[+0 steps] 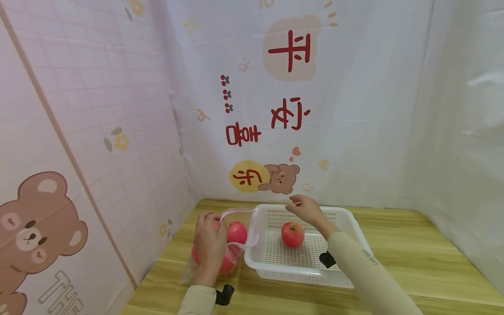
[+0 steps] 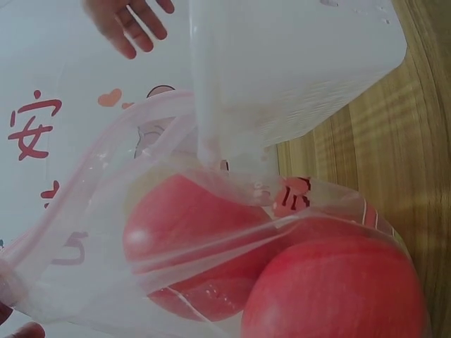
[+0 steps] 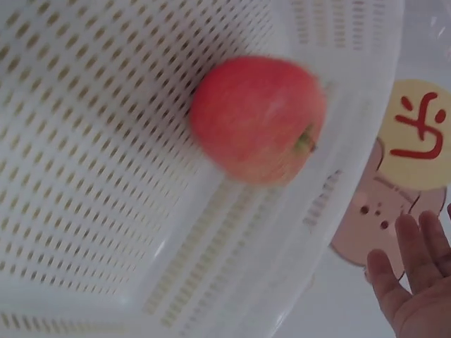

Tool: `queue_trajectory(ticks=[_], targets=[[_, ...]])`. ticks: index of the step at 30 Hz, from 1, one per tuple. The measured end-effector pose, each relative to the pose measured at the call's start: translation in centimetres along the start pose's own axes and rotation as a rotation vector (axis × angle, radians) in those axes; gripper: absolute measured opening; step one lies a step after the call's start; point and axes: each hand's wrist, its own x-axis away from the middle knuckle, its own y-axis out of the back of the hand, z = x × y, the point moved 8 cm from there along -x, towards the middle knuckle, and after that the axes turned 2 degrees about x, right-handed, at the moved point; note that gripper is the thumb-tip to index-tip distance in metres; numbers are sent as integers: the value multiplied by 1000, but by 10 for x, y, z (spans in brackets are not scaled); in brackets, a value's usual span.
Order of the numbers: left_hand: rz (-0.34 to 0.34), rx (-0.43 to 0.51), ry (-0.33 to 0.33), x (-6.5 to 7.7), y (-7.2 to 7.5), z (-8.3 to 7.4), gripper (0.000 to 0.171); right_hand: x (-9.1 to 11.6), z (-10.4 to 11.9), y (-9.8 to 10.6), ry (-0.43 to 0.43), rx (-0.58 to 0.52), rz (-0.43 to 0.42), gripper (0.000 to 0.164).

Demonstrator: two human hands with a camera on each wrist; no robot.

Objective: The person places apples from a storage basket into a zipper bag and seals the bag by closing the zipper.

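My left hand (image 1: 210,239) grips the pink edge of a clear plastic bag (image 1: 253,232), its fingertips just showing in the bottom left corner of the left wrist view. Several red apples (image 2: 335,292) lie inside the bag, seen through the film. A white slotted basket (image 1: 283,269) stands to the bag's right, and the bag's mouth overlaps its left rim. One red apple (image 1: 292,235) with a green stem sits in the basket. Over the basket's back part, my right hand (image 1: 307,211) is raised with fingers spread and holds nothing; the right wrist view shows this hand (image 3: 426,282) beyond the rim.
A wood-grain table (image 1: 417,249) carries the bag and basket. Behind it hangs a white printed backdrop (image 1: 354,131) with red characters and a bear. A pale sheet with a large bear (image 1: 51,223) closes off the left side.
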Motion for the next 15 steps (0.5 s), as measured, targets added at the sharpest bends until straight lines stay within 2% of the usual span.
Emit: queue_trajectory(ticks=[9,15], targets=[[-13,-1,6,0,-2,3,6,-2,-45,-7,28,81,146,57],[4,-9,28,1,-2,3,7,2,-61,-24,-5,94,248,63]])
